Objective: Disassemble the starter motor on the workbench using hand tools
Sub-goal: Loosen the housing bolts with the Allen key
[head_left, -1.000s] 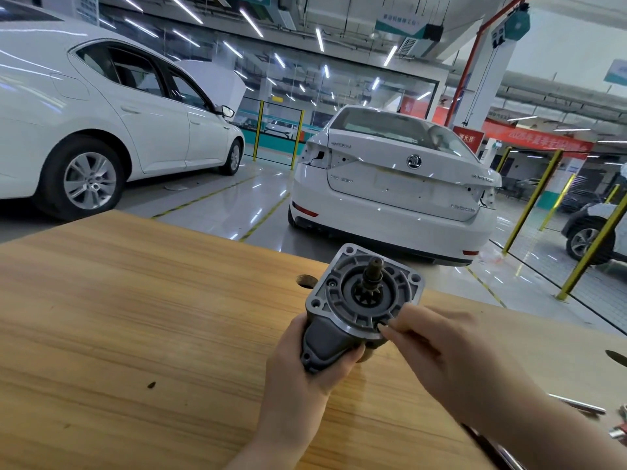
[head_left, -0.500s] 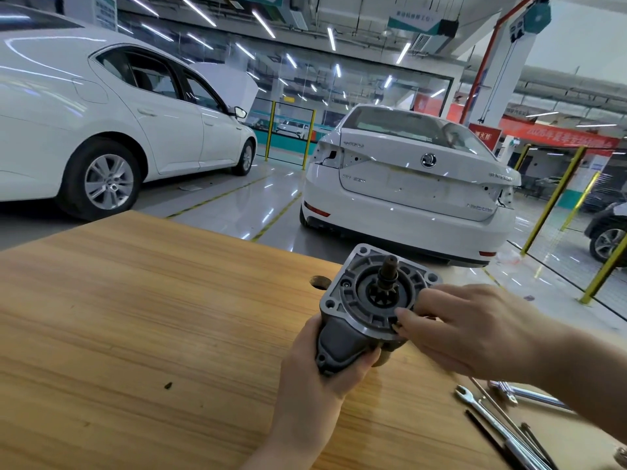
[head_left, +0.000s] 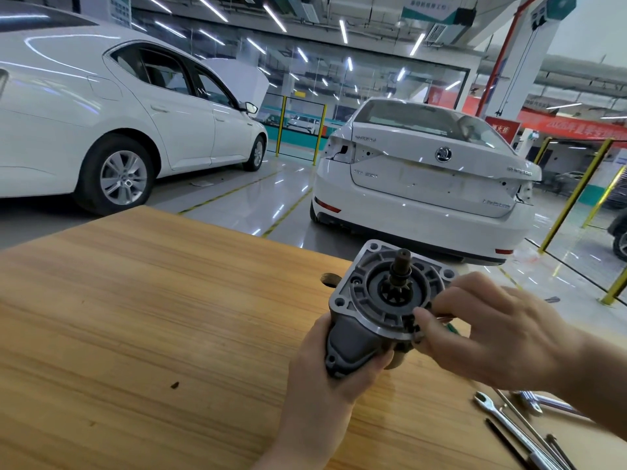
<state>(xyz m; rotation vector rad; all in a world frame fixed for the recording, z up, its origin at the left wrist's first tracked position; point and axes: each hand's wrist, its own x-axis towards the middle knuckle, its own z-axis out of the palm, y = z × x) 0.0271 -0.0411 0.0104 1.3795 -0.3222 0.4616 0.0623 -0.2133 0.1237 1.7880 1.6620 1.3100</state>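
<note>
One starter motor (head_left: 383,300) is held over the wooden workbench (head_left: 135,317), its flange and single pinion shaft (head_left: 401,262) facing up toward the camera; two hands work on it, apart; the left hand (head_left: 325,385) wraps its dark body from below; the right hand (head_left: 492,337) pinches the flange's right rim; one open-ended spanner (head_left: 488,407) lies among slim tools at the bench's right; two white cars stand beyond, a side-on car (head_left: 101,130) and a tail-on car (head_left: 424,184).

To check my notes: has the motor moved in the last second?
No. The motor stays just right of the bench hole, gripped by the left hand.
</note>
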